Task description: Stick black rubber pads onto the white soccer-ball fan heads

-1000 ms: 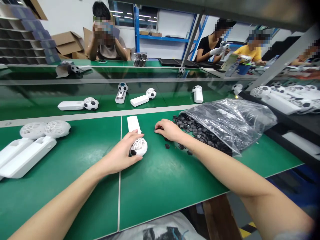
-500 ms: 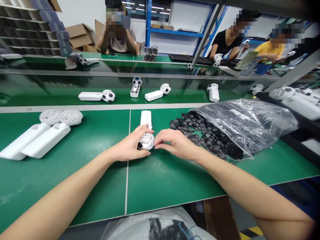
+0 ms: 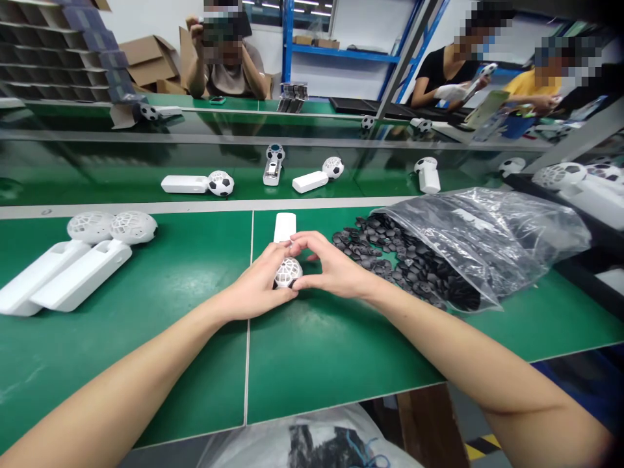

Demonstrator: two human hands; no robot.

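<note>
A white plastic piece with a lattice soccer-ball head (image 3: 287,270) and a flat white handle (image 3: 285,227) lies on the green table, handle pointing away from me. My left hand (image 3: 260,278) is closed around the left side of the ball head. On the right side, my right hand (image 3: 324,265) curves round the head, its thumb at the lower right edge and its fingers at the top near the handle. Fingers hide parts of the head. To the right, small black patches (image 3: 419,273) spill from a clear plastic bag (image 3: 511,234).
Two similar white pieces (image 3: 82,273) lie at the left. Beyond the pale rail (image 3: 121,210), a green conveyor (image 3: 253,188) carries several more soccer-ball pieces. A black tray (image 3: 580,270) with white pieces stands at the right. Several people are across the line.
My right hand has gone from a pinch at the head's right edge to a wider hold around it. Pieces on the conveyor have shifted right. My left hand stays on the head.
</note>
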